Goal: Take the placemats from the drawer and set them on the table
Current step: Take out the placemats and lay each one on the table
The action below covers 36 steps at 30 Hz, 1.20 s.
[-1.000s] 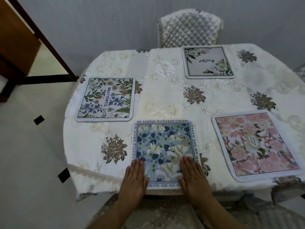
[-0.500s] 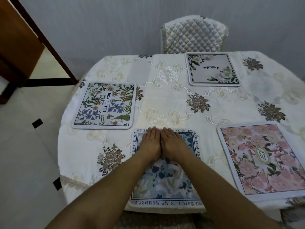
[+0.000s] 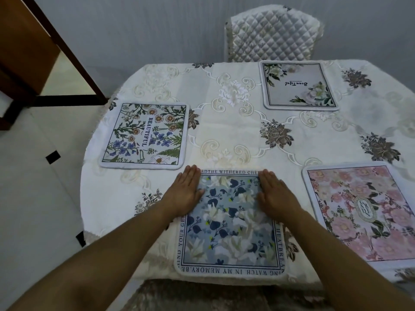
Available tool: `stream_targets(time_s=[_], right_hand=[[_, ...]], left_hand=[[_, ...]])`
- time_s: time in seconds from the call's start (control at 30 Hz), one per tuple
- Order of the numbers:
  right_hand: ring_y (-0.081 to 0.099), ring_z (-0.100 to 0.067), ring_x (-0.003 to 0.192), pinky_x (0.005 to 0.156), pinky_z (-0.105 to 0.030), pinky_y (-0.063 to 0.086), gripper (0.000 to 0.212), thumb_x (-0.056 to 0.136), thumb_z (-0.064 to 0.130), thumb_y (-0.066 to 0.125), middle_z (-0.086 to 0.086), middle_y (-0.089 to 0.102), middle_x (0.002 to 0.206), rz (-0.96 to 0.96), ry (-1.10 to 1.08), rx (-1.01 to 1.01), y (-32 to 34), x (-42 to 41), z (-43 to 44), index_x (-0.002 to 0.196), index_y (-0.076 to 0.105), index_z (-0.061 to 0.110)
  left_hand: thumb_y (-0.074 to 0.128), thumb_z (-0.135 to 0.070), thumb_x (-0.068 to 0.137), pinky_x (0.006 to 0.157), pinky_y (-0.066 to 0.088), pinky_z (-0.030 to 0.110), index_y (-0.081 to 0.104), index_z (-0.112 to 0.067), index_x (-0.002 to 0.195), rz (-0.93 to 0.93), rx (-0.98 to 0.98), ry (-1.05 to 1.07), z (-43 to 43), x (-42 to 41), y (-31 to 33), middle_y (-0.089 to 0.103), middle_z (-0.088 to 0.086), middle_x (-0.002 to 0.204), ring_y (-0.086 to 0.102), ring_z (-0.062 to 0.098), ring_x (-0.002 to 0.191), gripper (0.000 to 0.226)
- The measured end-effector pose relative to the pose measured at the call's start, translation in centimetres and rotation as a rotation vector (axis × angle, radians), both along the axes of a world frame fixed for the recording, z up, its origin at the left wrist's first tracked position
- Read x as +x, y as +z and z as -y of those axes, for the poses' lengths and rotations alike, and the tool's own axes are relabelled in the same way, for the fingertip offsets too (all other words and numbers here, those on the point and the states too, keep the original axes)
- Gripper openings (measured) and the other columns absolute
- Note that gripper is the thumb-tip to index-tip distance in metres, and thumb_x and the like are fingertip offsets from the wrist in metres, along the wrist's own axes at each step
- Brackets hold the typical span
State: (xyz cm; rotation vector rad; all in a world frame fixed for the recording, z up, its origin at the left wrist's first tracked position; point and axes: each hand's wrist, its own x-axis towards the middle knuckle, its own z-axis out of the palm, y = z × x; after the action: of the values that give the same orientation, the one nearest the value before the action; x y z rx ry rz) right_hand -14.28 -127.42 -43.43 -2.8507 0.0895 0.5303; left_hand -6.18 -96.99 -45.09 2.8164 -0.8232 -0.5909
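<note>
My hands have just parted: half a second ago they were pressed together at the middle of the far edge of the blue placemat (image 3: 229,218), and now my left hand (image 3: 185,194) lies flat over its far left corner and my right hand (image 3: 272,195) flat over its far right corner. A second ago both were down at the near edge. I read that as a smoothing pass, near edge to far edge, then outward. Neither grip is closed on anything; both palms are released and spread, fingers straight, pressing the mat onto the surface (image 3: 224,131).

For the task, that suggests this mat is placed and only being flattened. It lies at the near edge of the surface, its near border right at the cloth's fall-off, lettering around the rim. I count 4 mats down: the daisy placemat (image 3: 144,134) at the left, the white-flower placemat (image 3: 298,85) at the far side in front of the quilted chair (image 3: 272,33), and the pink placemat (image 3: 361,212) at the right, partly cut off by the frame. All 4 lie well apart, none overlapping. I cannot see the drawer, so I cannot tell whether more remain.

Nothing stands on the surface besides the mats and the embroidered tablecloth. A wooden furniture leg (image 3: 67,55) slants past the far left, clear of my reach. The only risk I judge is the blue mat sliding off the near edge if I push toward myself.
</note>
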Motion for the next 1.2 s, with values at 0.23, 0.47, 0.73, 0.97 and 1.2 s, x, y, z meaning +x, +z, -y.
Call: stream_targets(time_s=[0.23, 0.47, 0.73, 0.97, 1.2], right_hand=[[-0.002, -0.025, 0.151, 0.122, -0.041, 0.007, 0.067, 0.1, 0.041, 0.02, -0.013, -0.002, 0.163, 0.012, -0.078, 0.008, -0.5, -2.0, -1.9, 0.155, 0.001, 0.007], [-0.001, -0.021, 0.151, 0.119, -0.033, 0.002, 0.07, 0.097, 0.049, 0.014, -0.012, 0.015, 0.161, 0.083, -0.129, -0.013, -3.0, -15.5, -5.9, 0.154, 0.014, 0.009], [0.027, -0.026, 0.141, 0.116, -0.032, 0.003, 0.065, 0.094, 0.044, 0.026, -0.015, 0.045, 0.148, -0.003, -0.132, -0.114, -2.0, -15.6, -6.2, 0.144, 0.038, 0.005], [0.017, -0.035, 0.147, 0.121, -0.046, 0.013, 0.069, 0.089, 0.032, 0.032, -0.019, 0.024, 0.158, -0.213, -0.033, -0.232, 3.8, -13.3, -7.3, 0.15, 0.024, 0.002], [0.052, -0.028, 0.117, 0.107, -0.044, 0.032, 0.037, 0.092, 0.032, 0.04, -0.008, 0.059, 0.125, -0.042, 0.153, -0.245, 11.0, -11.8, -12.9, 0.123, 0.054, 0.016]], left_hand=[[0.005, -0.059, 0.093, 0.122, -0.004, 0.04, -0.013, -0.01, 0.151, 0.002, -0.055, 0.094, -0.7, -2.4, 0.0, -0.018, 0.01, 0.158, -0.021, 0.022, 0.144, 0.078], [0.017, -0.055, 0.1, 0.116, -0.016, 0.033, -0.018, -0.016, 0.15, 0.061, -0.092, 0.143, -4.0, -13.8, -0.9, -0.027, 0.005, 0.157, -0.028, 0.017, 0.144, 0.072], [0.024, -0.054, 0.1, 0.114, -0.002, 0.035, 0.012, -0.006, 0.153, 0.013, 0.034, 0.181, -4.1, -16.0, -0.6, 0.012, 0.014, 0.159, -0.01, 0.022, 0.147, 0.072], [0.038, -0.041, 0.095, 0.121, 0.009, 0.043, 0.014, -0.006, 0.152, -0.086, 0.093, 0.198, -2.8, -15.9, 6.2, 0.006, 0.017, 0.162, 0.012, 0.034, 0.148, 0.071], [0.048, -0.036, 0.09, 0.108, 0.037, 0.04, 0.049, -0.019, 0.135, 0.244, -0.114, 0.354, -7.8, -18.8, 16.0, 0.029, 0.017, 0.156, 0.039, 0.034, 0.137, 0.049]])
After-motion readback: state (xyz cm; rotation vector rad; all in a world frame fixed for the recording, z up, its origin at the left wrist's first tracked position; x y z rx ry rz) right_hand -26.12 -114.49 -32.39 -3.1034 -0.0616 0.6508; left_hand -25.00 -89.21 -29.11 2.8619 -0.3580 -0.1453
